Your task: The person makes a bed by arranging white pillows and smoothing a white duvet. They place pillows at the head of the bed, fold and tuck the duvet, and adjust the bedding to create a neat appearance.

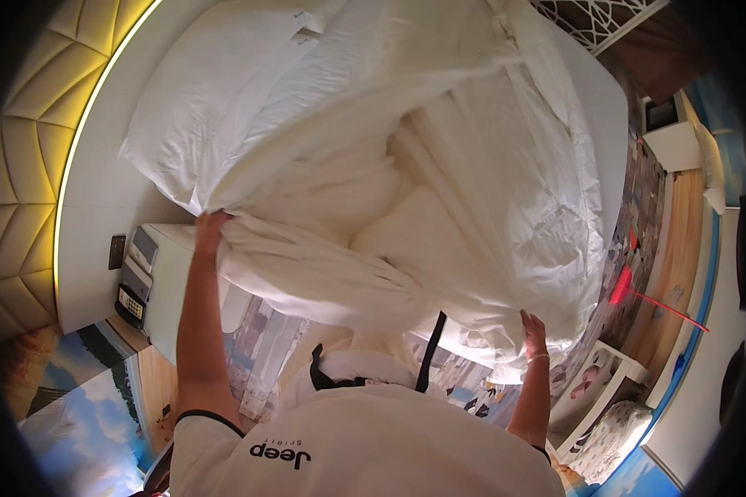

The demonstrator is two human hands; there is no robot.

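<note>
A large white duvet cover (pixel 448 224) spreads in loose, billowing folds in front of me, over the bed. My left hand (pixel 213 224) is closed on its near left edge, bunching the cloth beside the bedside table. On the right, my right hand (pixel 535 333) grips the near edge of the same cloth, its fingers partly hidden by the fabric. Between my hands the cloth sags, with deep creases and a shadowed hollow in the middle. A smoother, shinier white layer (pixel 551 224) shows along the right side. A puffy white pillow-like piece (pixel 211 108) lies at the far left.
A padded wall panel (pixel 37 157) edged with a light strip runs along the left. A white bedside table (pixel 178 261) carries a telephone (pixel 131 305). To the right, a red long-handled tool (pixel 622 286) stands over the patterned floor, near a white cabinet (pixel 673 141).
</note>
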